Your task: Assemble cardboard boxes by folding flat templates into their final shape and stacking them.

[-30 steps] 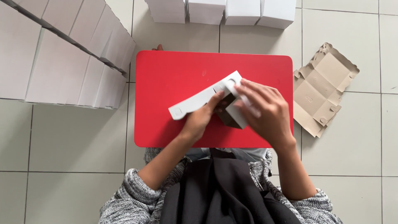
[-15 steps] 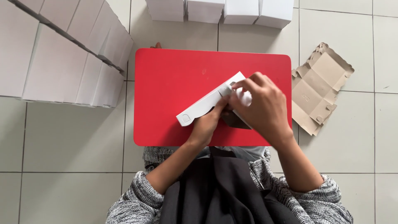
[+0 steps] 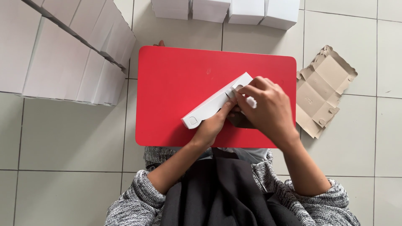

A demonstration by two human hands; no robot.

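A partly folded white cardboard box (image 3: 213, 104) is held over a small red table (image 3: 180, 79). My left hand (image 3: 212, 125) grips the box from below, near its long side flap. My right hand (image 3: 268, 109) covers the box's right end, with its fingers pinching a tabbed flap at the top edge. The brown inner side of the cardboard shows under my right palm. Most of the box's right half is hidden by that hand.
Rows of finished white boxes (image 3: 63, 54) are stacked on the tiled floor at the left. More white boxes (image 3: 226, 9) line the far edge. A pile of flat brown cardboard blanks (image 3: 322, 90) lies right of the table.
The box has tilted and shifted a little toward the left. My right hand has moved further over its right end and now pinches the flap.
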